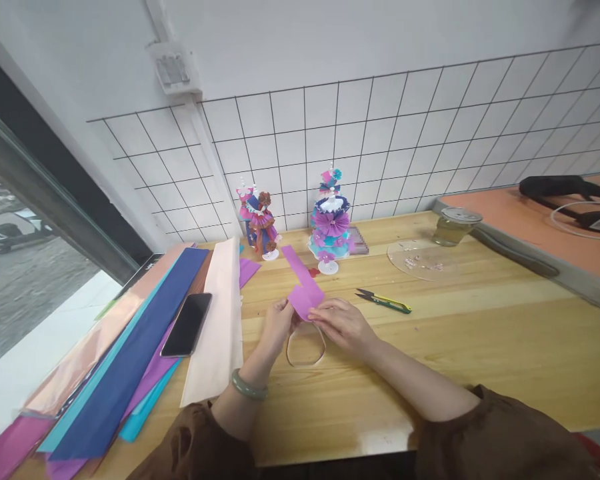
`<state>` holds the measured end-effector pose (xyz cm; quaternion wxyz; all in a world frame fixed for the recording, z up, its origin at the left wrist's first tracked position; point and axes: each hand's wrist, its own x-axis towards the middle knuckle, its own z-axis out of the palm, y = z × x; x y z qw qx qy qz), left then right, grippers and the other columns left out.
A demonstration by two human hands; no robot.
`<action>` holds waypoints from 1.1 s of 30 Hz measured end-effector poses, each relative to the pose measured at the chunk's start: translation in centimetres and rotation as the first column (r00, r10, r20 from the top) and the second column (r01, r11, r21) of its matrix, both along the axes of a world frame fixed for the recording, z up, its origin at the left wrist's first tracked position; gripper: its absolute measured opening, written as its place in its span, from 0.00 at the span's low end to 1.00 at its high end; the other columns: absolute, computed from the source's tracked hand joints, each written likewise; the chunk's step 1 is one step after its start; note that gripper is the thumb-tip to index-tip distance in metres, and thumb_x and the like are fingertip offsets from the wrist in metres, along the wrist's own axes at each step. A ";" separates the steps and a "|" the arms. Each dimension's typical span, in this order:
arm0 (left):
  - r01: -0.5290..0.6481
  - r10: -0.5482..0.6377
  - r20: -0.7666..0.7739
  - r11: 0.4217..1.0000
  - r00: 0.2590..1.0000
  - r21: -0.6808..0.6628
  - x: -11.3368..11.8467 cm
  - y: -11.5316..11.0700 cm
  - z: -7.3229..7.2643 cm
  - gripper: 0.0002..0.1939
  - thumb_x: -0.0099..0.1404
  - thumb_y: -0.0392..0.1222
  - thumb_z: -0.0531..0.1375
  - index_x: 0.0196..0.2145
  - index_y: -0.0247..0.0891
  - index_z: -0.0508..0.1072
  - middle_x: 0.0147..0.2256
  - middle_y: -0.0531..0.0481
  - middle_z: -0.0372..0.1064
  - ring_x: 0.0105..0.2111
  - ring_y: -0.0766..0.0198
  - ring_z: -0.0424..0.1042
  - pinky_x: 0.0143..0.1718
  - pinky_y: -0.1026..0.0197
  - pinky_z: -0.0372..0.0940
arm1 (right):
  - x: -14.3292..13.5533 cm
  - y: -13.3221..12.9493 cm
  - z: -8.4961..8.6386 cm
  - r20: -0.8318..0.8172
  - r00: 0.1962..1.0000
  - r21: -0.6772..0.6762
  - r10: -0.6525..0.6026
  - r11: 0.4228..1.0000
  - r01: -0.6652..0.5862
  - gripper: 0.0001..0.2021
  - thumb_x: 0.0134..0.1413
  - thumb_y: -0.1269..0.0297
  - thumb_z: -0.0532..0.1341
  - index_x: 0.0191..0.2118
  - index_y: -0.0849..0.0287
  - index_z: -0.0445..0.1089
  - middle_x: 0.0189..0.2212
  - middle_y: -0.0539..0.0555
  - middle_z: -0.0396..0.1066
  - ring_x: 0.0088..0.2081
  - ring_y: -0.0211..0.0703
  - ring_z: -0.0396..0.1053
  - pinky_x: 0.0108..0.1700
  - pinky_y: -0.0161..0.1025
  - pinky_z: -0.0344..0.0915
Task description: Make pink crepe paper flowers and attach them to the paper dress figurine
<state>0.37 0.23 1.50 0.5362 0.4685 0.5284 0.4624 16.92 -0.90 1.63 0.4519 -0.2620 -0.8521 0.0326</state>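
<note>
From where I stand, both hands are together over the wooden table (460, 353), closed on one purple paper strip (306, 298); the left hand (277, 323) grips it at its near left edge, some of its fingers hidden behind the paper, while the right hand (344, 327) pinches the near right edge between thumb and fingers; the strip is bent over on itself near the hands, and its long tail runs away toward the two dressed figurines (331, 223) at the wall; just below the fingers a thin pale loop (305, 365) hangs or lies, and I cannot tell whether it is joined to the paper; the step in hand looks to me like folding or lining up the strip; the next move, I'd judge, calls for a light, even pinch from both hands, so that the bend stays square and the soft paper does not crease; the snips (384, 302) lie on the bare wood near the right hand, untouched; to the left, a phone (187, 325) rests on the coloured sheets (135, 353), well within the left arm's reach.
</note>
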 end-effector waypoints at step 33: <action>0.140 -0.158 0.362 0.987 0.919 0.076 0.1 0.0 -1.2 0.14 0.52 0.49 0.59 0.27 0.33 0.68 0.21 0.53 0.65 0.20 0.71 0.62 0.24 0.67 0.58 | -0.1 0.9 -2.8 0.147 0.988 -0.028 -0.042 0.999 0.046 0.10 0.52 0.73 0.55 0.40 0.55 0.67 0.33 0.55 0.67 0.35 0.41 0.65 0.35 0.40 0.64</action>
